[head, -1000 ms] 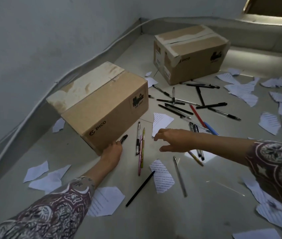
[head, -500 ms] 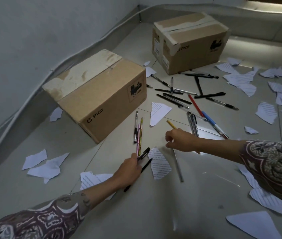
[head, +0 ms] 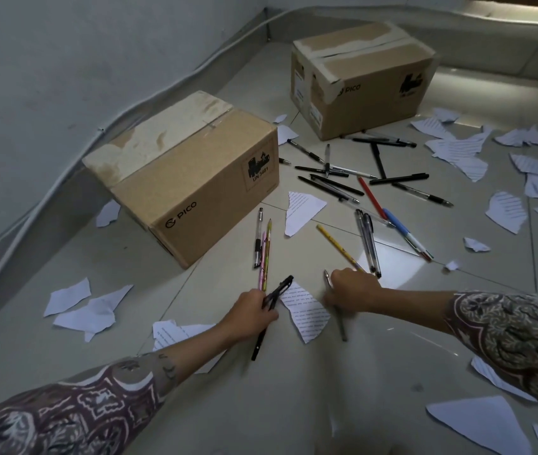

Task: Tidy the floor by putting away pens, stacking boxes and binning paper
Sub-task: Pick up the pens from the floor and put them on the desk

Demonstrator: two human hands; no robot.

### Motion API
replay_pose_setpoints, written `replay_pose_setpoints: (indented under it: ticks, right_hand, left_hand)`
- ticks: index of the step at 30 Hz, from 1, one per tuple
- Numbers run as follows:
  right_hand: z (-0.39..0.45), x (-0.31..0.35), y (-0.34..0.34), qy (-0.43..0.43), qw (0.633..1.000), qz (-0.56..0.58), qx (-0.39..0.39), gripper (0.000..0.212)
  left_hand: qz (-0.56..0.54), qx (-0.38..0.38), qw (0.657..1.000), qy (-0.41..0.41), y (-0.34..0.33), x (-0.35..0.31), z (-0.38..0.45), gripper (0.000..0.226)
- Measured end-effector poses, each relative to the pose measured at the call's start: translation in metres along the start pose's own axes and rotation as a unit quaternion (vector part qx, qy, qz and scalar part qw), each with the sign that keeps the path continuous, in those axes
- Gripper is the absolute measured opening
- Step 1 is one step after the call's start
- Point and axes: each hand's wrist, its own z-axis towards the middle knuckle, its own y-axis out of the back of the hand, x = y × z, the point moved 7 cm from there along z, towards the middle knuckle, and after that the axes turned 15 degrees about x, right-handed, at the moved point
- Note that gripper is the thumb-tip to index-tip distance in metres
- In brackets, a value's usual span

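A pale tiled floor point(head: 294, 405) carries two brown taped cardboard boxes, the nearer point(head: 189, 182) by the wall and the farther point(head: 363, 80) well behind it. Torn white lined paper scraps point(head: 458, 149) lie scattered around. Black, red and blue pens point(head: 353, 178) sprawl between the boxes. The left hand point(head: 249, 313) grips two slim black pens point(head: 276, 295). The right hand point(head: 353, 289) curls its fingers round a grey pen point(head: 340, 320) beside a paper scrap point(head: 305, 311).

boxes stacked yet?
No: the near box and the far box both sit on the floor, apart, with pens scattered between them.
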Motion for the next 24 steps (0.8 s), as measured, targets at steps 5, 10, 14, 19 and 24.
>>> replay_pose_setpoints:
  ticks: [5, 10, 14, 19, 24]
  right_hand:
    - [0.001, 0.002, -0.006, 0.004, 1.000, 0.009, 0.015, 0.026]
    - [0.005, -0.004, 0.013, 0.020, 0.991, 0.134, -0.016, 0.028]
    - [0.009, -0.018, 0.045, 0.049, 0.967, 0.235, -0.085, 0.009]
    - [0.015, -0.034, 0.068, 0.046, 0.953, 0.272, -0.123, 0.009]
    - [0.030, -0.004, 0.074, 0.055, 0.936, 0.330, -0.110, 0.020]
  left_hand:
    - [-0.087, -0.013, 0.996, -0.030, 0.023, -0.020, 0.001, 0.018]
    - [-0.189, 0.007, 0.981, -0.049, 0.036, -0.034, -0.002, 0.009]
    - [-0.244, 0.006, 0.968, -0.055, 0.044, -0.032, 0.001, 0.008]
    - [-0.277, 0.001, 0.959, -0.062, 0.051, -0.031, 0.000, 0.011]
    - [-0.304, -0.026, 0.950, -0.067, 0.060, -0.018, -0.003, 0.011]
